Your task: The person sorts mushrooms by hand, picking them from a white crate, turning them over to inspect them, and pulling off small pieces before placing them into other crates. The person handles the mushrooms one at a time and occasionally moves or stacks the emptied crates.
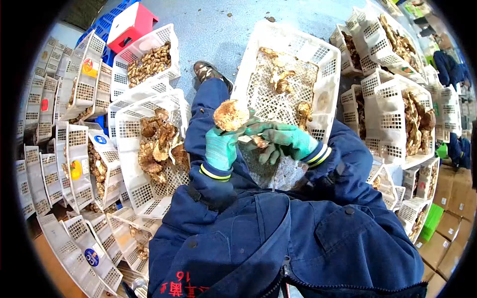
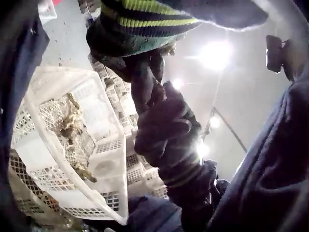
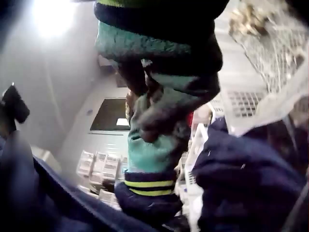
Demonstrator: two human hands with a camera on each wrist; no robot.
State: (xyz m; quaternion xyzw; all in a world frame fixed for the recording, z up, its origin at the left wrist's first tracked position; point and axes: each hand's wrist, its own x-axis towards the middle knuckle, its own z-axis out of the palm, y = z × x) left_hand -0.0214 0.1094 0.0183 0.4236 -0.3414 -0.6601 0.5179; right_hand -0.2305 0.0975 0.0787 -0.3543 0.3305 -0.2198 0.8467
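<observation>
In the head view a mushroom [image 1: 231, 115] with a broad, tan, rough cap is held over the lap. My left hand [image 1: 221, 149], in a green glove with dark fingers, grips it just below the cap. Gloved the same way, my right hand [image 1: 290, 141] meets the left one and pinches the brownish stem end [image 1: 259, 142] between fingers and thumb. Both wrist views show the two hands [image 2: 161, 118] [image 3: 164, 104] pressed close together, their fingers covering most of the mushroom. Ahead stands a white crate [image 1: 325, 94] with a few mushrooms [image 1: 282, 82] on its mesh liner.
Beside the left leg is another white crate [image 1: 130, 174] with large mushrooms [image 1: 161, 141]. Behind it, a crate holds many small mushrooms [image 1: 149, 64], near a red and white stool [image 1: 130, 27]. Stacked crates [image 1: 392, 114] line both sides. Cardboard boxes [image 1: 449, 218] stand at right.
</observation>
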